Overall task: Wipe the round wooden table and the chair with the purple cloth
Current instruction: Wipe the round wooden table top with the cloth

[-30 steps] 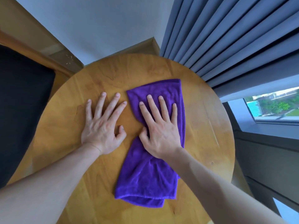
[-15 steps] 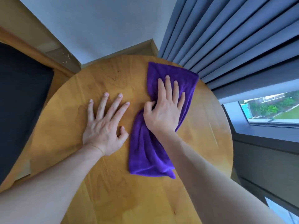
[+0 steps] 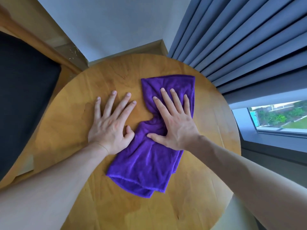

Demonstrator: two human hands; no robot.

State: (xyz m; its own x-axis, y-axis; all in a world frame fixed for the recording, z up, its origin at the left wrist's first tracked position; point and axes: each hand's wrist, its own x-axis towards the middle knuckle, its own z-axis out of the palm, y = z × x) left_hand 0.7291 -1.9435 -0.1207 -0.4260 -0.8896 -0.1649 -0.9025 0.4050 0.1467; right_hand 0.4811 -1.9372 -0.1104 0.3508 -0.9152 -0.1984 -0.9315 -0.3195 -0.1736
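Hands number two, both ours: our left hand [image 3: 110, 128] lies spread flat on the one round wooden table [image 3: 207, 188] at nine o'clock of the single purple cloth [image 3: 149, 156]. Our right hand [image 3: 174, 125] presses flat on the cloth, pulled back toward six o'clock since half a second ago.

We see a round wooden table [image 3: 214, 130] filling the middle and lower part of the frame, its top a warm yellow-brown with visible grain. A purple cloth [image 3: 146, 165] lies bunched on it just right of centre, running from the upper middle down toward the lower middle. Our left hand [image 3: 110, 128] rests flat on the bare wood beside the cloth, and our right hand [image 3: 176, 125] presses flat on the cloth itself.
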